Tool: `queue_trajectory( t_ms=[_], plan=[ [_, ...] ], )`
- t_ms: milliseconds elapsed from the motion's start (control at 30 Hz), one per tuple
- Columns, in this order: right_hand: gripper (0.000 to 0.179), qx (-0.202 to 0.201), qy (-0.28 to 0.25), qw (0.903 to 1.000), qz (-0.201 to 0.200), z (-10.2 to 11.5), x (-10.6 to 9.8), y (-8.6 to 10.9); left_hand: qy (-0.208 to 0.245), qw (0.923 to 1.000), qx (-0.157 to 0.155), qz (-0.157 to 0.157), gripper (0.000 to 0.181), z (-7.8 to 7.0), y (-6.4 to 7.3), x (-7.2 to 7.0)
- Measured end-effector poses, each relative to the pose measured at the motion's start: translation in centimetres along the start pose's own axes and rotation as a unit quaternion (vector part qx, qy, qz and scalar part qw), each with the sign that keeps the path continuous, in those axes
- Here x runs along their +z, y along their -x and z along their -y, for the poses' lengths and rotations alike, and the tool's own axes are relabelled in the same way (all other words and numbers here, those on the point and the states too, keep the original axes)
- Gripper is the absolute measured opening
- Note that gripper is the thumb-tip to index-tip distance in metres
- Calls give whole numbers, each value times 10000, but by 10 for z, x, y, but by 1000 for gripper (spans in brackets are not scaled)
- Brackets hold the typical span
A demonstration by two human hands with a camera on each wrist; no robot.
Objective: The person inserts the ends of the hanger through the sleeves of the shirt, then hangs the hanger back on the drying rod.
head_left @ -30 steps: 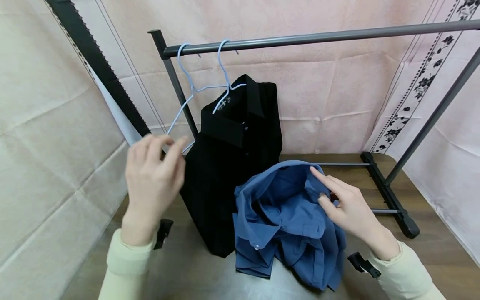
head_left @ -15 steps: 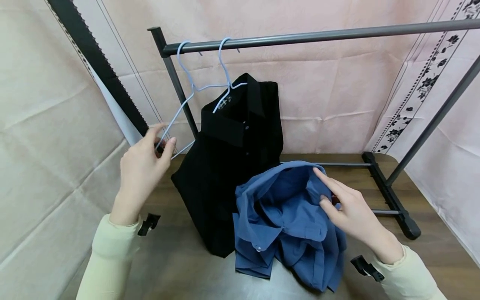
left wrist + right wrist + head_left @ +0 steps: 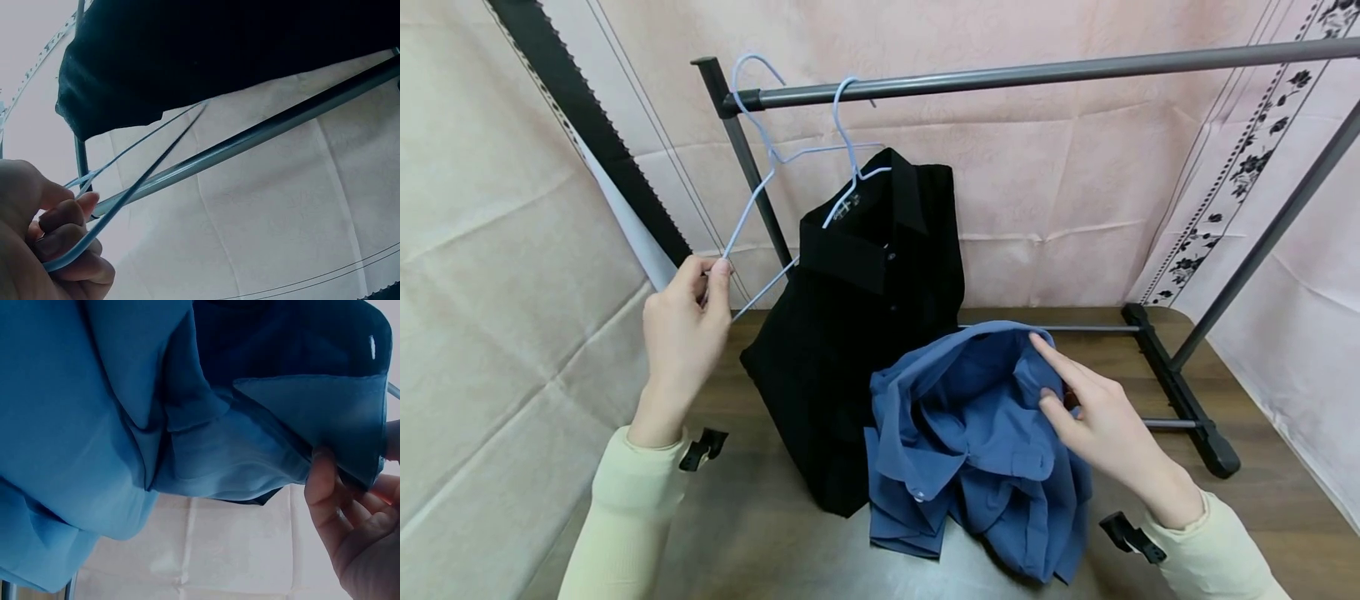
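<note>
My left hand (image 3: pixel 688 333) pinches the lower left end of a light blue wire hanger (image 3: pixel 747 218). That hanger's hook stands above the rail's left end. In the left wrist view the fingers curl round the hanger wire (image 3: pixel 134 187). My right hand (image 3: pixel 1101 412) holds a blue shirt (image 3: pixel 977 450) by its collar, thumb in front and fingers partly hidden behind. The right wrist view shows the thumb on the collar flap (image 3: pixel 337 412). Between the hands a black shirt (image 3: pixel 865 333) hangs from a second light blue hanger (image 3: pixel 842 133) on the rail.
A dark metal clothes rack with a long rail (image 3: pixel 1045 77) stands on a brown wooden table (image 3: pixel 760 533). Its right foot (image 3: pixel 1180 387) lies beyond my right hand. Pale cloth (image 3: pixel 1037 208) hangs behind and at both sides.
My left hand has reached the left hanger's end and pinched it. The hanger's hook has risen off the rail and shifted left. My right hand and the blue shirt have hardly moved.
</note>
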State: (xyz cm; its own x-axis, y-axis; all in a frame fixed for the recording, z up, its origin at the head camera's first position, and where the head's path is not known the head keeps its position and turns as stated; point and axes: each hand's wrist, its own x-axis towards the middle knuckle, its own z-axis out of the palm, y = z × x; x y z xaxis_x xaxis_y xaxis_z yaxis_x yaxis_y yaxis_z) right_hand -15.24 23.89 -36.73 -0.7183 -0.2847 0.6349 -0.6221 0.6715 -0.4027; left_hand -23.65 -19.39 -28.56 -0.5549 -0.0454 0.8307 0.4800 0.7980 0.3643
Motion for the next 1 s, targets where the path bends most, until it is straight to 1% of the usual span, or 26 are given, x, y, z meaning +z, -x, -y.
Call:
queue_trajectory(
  t_ms=[133,233,367,467,533,600,700,733,800,833,867,967,1000],
  plan=[
    [73,53,65,10000,-39,-1,-3,0,232,9995,-137,-160,26,0,2,-2],
    [73,71,81,9999,-32,-2,-3,-1,409,9983,-351,-213,26,4,8,-2],
    [73,64,82,9999,-13,-4,-3,0,799,9939,-705,-287,27,18,23,4],
    [73,53,78,10000,-19,-5,-4,-1,1062,9890,-897,-503,24,34,36,11],
    [73,53,76,10000,-29,-5,-4,-1,1177,9866,-906,-679,21,44,44,15],
    [73,61,73,10000,-18,-6,-4,-1,1289,9845,-830,-847,19,52,50,19],
    [73,67,69,10000,-5,-6,-3,-1,1600,9797,-720,-968,20,65,56,22],
    [73,70,74,9999,-6,-7,-3,-1,1766,9767,-717,-986,21,69,58,22],
    [73,72,71,9999,-7,-7,-2,-1,2222,9665,-784,-1019,25,78,61,22],
    [73,69,57,10000,-5,-8,-2,0,2468,9597,-848,-1046,26,83,63,22],
    [73,64,44,10000,-1,-8,-2,0,2783,9500,-912,-1084,27,87,65,22],
    [73,22,26,10000,15,-9,0,0,3753,9124,-1057,-1247,23,98,69,20],
    [73,7,19,10000,17,-9,0,0,3969,9024,-1086,-1274,20,101,70,19]
  ],
)
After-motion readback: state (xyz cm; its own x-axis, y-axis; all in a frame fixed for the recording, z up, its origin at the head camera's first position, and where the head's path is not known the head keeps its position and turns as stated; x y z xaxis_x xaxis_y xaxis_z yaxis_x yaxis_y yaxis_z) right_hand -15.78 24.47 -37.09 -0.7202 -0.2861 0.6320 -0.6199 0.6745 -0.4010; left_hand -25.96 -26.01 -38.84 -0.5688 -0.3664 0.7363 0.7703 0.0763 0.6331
